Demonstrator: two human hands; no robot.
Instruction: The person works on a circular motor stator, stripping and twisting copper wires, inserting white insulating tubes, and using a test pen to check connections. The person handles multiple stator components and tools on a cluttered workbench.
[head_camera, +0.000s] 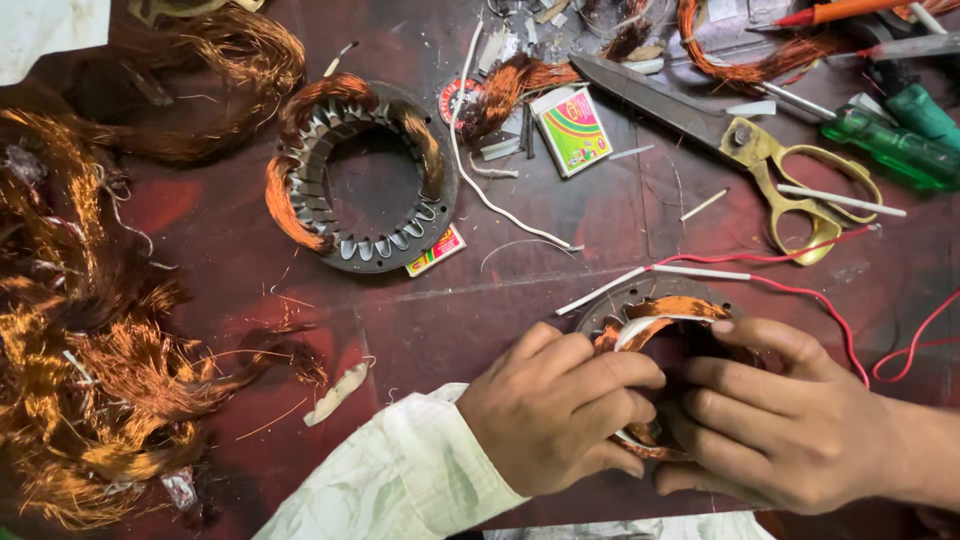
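Both hands meet low in the view, knuckles up and fingers curled inward toward each other. The left hand (565, 410) comes in from the lower left in a pale sleeve, fingers bent tight. The right hand (790, 415) enters bare-armed from the right, thumb stretched forward.

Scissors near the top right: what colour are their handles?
Gold, brass-like handles on the scissors, best seen in the head view.

One head-worn camera looks almost straight down on a dark red worktable (300, 300), close above it. The person's own arms enter from the bottom edge, the far side of the table lies along the top edge (there is no second view to compare with).
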